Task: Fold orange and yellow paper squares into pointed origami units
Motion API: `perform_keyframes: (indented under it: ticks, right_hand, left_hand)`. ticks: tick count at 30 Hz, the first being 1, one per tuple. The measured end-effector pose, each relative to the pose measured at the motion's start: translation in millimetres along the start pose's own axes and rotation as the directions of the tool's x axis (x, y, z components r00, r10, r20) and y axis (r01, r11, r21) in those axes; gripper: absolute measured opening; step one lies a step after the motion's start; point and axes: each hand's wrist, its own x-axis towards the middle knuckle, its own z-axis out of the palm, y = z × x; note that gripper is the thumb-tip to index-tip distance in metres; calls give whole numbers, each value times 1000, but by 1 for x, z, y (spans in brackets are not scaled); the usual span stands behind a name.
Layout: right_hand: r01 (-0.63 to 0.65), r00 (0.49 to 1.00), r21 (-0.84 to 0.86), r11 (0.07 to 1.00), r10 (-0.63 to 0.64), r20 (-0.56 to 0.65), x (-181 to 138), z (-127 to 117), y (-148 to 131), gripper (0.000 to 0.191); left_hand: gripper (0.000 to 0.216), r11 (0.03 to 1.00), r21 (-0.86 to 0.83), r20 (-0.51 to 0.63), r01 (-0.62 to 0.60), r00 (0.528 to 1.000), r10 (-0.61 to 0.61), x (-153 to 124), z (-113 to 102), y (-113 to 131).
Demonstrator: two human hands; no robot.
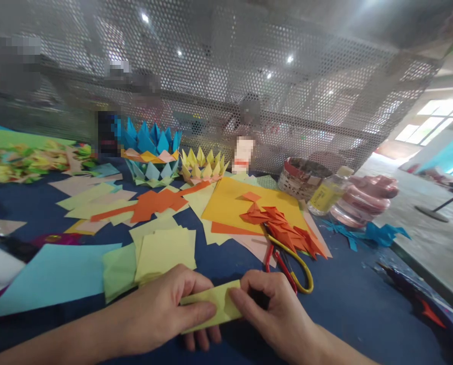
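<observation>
A folded strip of pale yellow paper (pixel 223 303) is stretched between my two hands, just above the dark blue table (pixel 348 324). My left hand (pixel 181 304) grips its left part, thumb on top and fingers underneath. At the right end, my right hand (pixel 270 301) pinches the strip between thumb and bent fingers. Beyond my left hand lies a stack of pale yellow square sheets (pixel 165 253) with green paper (pixel 118 271) beside it. Scissors (pixel 291 263) with red and yellow handles rest past my right hand, their blades hidden under folded orange paper pieces (pixel 279 228).
Folded-paper crowns, one blue (pixel 152 147) and one yellow (pixel 203 165), stand at the back before a perforated metal screen (pixel 211 61). A glue bottle (pixel 331 192), a round tub (pixel 302 177) and a pink container (pixel 363 200) stand right. Orange strips (pixel 154 203) and light-blue paper (pixel 59 274) lie left.
</observation>
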Motion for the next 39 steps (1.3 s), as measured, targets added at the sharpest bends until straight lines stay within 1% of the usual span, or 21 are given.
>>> perform_keyframes:
  ticks: [3, 5, 8, 11, 16, 20, 27, 30, 32, 34, 39]
  right_hand:
    - [-37, 999, 33, 999, 35, 32, 0, 1, -1, 30]
    - [-28, 999, 37, 999, 26, 34, 0, 2, -1, 30]
    - [13, 1000, 12, 1000, -13, 14, 0, 2, 0, 35]
    - [34, 999, -1, 999, -34, 9, -1, 1, 0, 35]
    - [34, 999, -27, 999, -35, -26, -2, 0, 1, 34]
    - [31, 998, -19, 999, -32, -48, -2, 1, 1, 33]
    - [-44, 998, 26, 999, 45, -41, -1, 3, -2, 35]
    - [-90, 996, 99, 991, 89, 10, -3, 2, -5, 33]
    - [-122, 989, 167, 978, 107, 98, -4, 2, -6, 29]
    - [-133, 979, 208, 969, 95, 182, -4, 3, -6, 24]
    - [-14, 978, 150, 989, -18, 210, -3, 3, -4, 20]
  left_hand:
    - [50, 1000, -9, 7, -6, 1000, 6, 0, 1, 0]
    - [49, 1000, -13, 15, 2, 1000, -1, 0, 2, 1]
    - [49, 1000, -11, 20, 12, 1000, -12, -1, 3, 3]
    - [47, 1000, -16, 9, 18, 1000, -18, -1, 3, 2]
    - [39, 998, -25, -7, 50, 999, -50, 2, 1, -4]
    - [34, 998, -19, -23, 66, 998, -66, 2, 0, -3]
    - [20, 997, 1, -79, 82, 994, -82, -3, 4, 2]
    - [21, 997, 12, -84, 70, 994, -69, -3, 5, 2]
    - [23, 998, 17, -82, 62, 995, -60, -3, 5, 3]
    - [22, 998, 25, -74, 53, 996, -51, -3, 5, 3]
    - [18, 997, 60, -74, 38, 997, -34, -5, 5, 6]
